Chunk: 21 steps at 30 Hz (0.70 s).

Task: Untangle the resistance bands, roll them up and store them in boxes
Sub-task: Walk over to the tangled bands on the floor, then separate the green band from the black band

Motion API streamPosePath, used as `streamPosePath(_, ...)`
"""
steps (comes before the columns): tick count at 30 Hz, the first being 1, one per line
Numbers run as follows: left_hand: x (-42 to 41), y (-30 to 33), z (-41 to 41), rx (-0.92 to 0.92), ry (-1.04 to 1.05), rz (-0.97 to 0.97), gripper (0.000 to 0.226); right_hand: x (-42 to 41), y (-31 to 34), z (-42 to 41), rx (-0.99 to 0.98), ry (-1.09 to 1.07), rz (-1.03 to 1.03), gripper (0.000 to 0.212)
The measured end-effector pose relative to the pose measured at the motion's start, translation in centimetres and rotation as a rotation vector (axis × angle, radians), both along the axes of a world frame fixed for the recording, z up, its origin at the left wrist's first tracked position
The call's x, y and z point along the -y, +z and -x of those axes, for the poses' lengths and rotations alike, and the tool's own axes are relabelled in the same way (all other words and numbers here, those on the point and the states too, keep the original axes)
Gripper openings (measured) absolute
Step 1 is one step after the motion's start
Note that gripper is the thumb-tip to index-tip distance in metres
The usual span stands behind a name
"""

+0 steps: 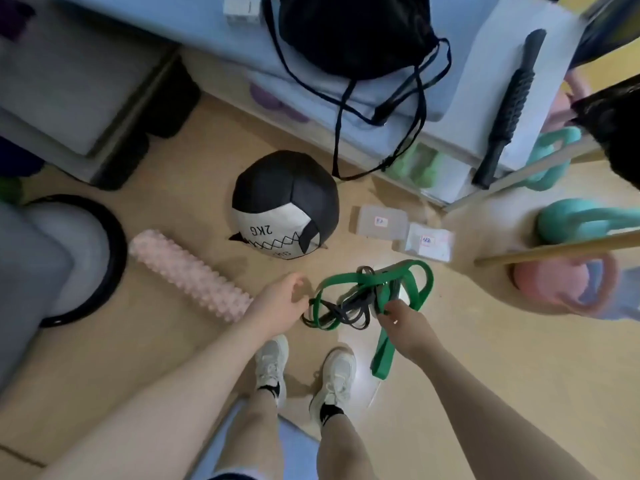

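A tangle of a green resistance band (424, 287) and a black resistance band (349, 306) hangs in front of me above the floor. My right hand (403, 322) grips the green band, whose free loop dangles below it. My left hand (284, 301) pinches the left end of the tangle, where green and black strands meet. Two clear plastic boxes with labels lie on the floor beyond the bands: one box (381, 225) on the left and another box (429, 242) to its right.
A black-and-white 2 kg medicine ball (284, 206) and a pink foam roller (190, 275) lie to the left. Kettlebells (568, 282) and a wooden stick (554, 252) stand at right. A black drawstring bag (353, 32) and a massage stick (509, 109) rest on the shelf behind.
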State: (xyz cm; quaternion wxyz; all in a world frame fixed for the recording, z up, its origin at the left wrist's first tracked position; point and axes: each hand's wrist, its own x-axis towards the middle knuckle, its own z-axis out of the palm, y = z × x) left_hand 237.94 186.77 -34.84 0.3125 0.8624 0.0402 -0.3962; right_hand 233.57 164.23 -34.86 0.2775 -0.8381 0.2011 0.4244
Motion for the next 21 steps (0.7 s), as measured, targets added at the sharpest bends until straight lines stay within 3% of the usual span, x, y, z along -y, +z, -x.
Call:
streamPosePath(6, 2.2, -19.5, 0.6, -0.039, -0.048, 0.002, 0.052, 0.1, -18.7, 2.3, -0.019, -0.063, -0.022, 0.033)
streamPosePath(13, 2.9, -40.6, 1.2, -0.074, -0.182, -0.024, 0.056, -0.7, -39.1, 2.7, 0.112, -0.098, -0.086, 0.028)
streamPosePath(17, 3.8, -47.0, 0.8, 0.022, -0.234, -0.064, 0.051, -2.0, -45.6, 1.2, 0.240, -0.080, -0.105, 0.030)
streamPosePath(21, 4.1, -49.9, 1.2, 0.033, -0.165, -0.128, 0.029, -3.4, -49.1, -0.7, 0.420, 0.099, -0.040, 0.033)
